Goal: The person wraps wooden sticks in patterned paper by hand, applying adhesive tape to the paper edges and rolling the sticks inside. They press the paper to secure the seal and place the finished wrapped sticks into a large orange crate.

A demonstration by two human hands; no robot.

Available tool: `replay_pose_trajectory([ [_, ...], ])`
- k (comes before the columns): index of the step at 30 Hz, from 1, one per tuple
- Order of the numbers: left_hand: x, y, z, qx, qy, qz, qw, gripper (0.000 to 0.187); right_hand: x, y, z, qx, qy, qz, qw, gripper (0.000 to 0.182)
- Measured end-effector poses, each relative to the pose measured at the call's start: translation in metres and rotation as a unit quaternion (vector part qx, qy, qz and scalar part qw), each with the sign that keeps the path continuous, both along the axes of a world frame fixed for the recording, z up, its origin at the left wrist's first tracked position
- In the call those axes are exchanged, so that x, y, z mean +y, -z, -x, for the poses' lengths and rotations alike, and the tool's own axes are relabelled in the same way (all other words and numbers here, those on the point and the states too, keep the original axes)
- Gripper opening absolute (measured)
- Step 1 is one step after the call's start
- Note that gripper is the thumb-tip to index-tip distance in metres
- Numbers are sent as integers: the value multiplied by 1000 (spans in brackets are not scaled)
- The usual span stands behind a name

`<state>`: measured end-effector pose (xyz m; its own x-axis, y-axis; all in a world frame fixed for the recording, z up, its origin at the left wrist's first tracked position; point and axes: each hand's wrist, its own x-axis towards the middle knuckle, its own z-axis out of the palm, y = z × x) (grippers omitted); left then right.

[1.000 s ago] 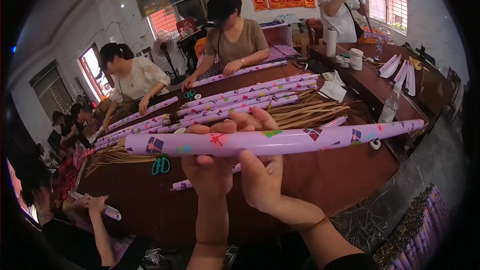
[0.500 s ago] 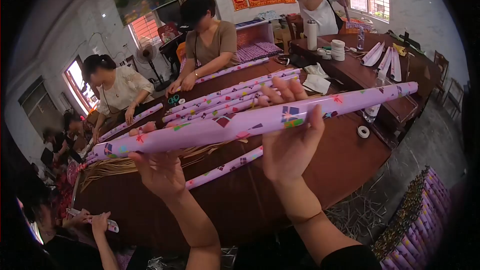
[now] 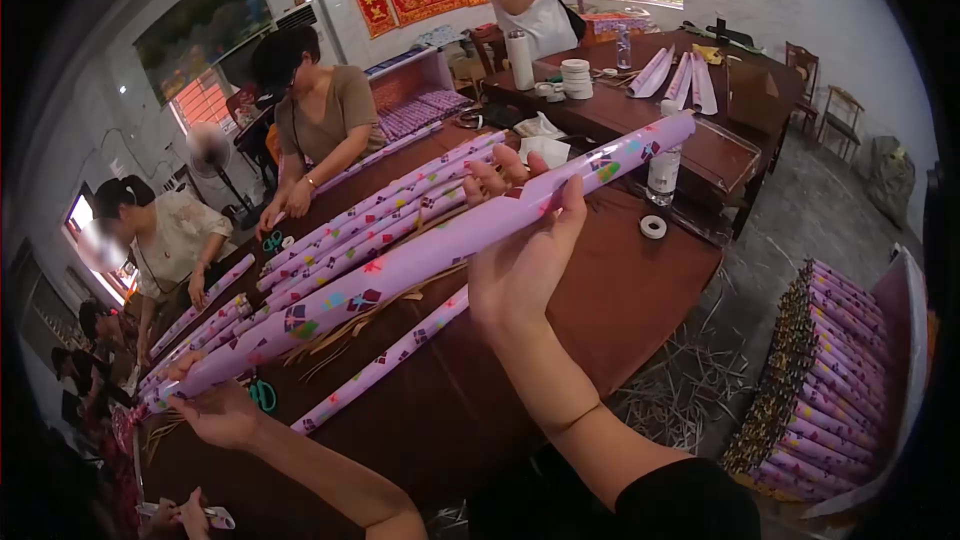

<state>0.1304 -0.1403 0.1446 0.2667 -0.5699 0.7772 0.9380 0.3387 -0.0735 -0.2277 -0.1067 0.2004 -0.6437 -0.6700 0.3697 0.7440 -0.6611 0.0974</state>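
Note:
A long purple patterned paper roll (image 3: 420,245) slants across the view, its right end higher than its left. Near its lower left end my left hand (image 3: 222,412) grips it, thumb in front and fingertips behind. My right hand (image 3: 525,255) holds it toward the upper right end, palm beneath, thumb against the front and fingers up behind. Beyond the roll, several thinner patterned rolls (image 3: 365,215) lie on the brown table (image 3: 600,290). Another thin roll (image 3: 385,365) rests on the table below the held one. Green-handled scissors (image 3: 262,395) sit near my left hand.
Co-workers work with rolls across the table and at lower left. A water bottle (image 3: 662,178) and a tape roll (image 3: 652,227) stand at the right edge. A box of finished rolls (image 3: 835,380) is at lower right. Paper shreds (image 3: 690,380) litter the floor.
The view has turned to the right. My left hand has moved down and left toward the roll's end, and the held roll now tilts more steeply.

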Motion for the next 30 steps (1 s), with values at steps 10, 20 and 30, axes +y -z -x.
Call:
replay_pose_trajectory([
  [10,-23,11,-28,-38,-157,-310,937,39,15,46,27,168,130,-104,972,45],
  [20,-45,11,75,-34,93,-342,934,29,140,146,162,519,705,-386,290,109],
  [30,-34,-1,147,-140,33,-458,877,32,201,72,212,589,739,-288,-154,42],
])
